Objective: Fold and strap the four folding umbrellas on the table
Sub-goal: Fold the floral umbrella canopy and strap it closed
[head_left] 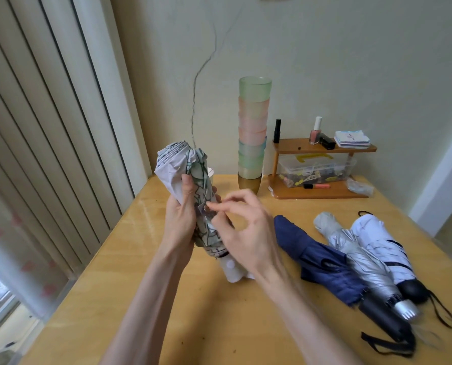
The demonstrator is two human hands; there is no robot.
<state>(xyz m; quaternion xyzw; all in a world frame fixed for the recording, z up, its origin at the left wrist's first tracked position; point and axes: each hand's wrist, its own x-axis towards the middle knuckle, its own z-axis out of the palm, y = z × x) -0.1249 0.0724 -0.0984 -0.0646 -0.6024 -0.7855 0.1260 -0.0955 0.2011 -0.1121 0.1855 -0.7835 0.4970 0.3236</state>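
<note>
**Fastening the patterned umbrella**

At centre frame, the left hand (181,214) has its fingers wrapped round the rolled patterned umbrella (193,167), held upright above the table (219,325). The right hand (246,233) pinches its strap (203,208) between thumb and forefinger. Lower right lie the navy umbrella (317,256), silver umbrella (359,259) and white umbrella (377,238), side by side.

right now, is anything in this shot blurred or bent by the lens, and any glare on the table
Head view: the right hand, pinching the strap, and its forearm are motion-smeared, while the left hand gripping the patterned umbrella is sharper; wide-angle distortion splays the blinds at the left; a pale glare streak lies on the table near its left edge.
</note>
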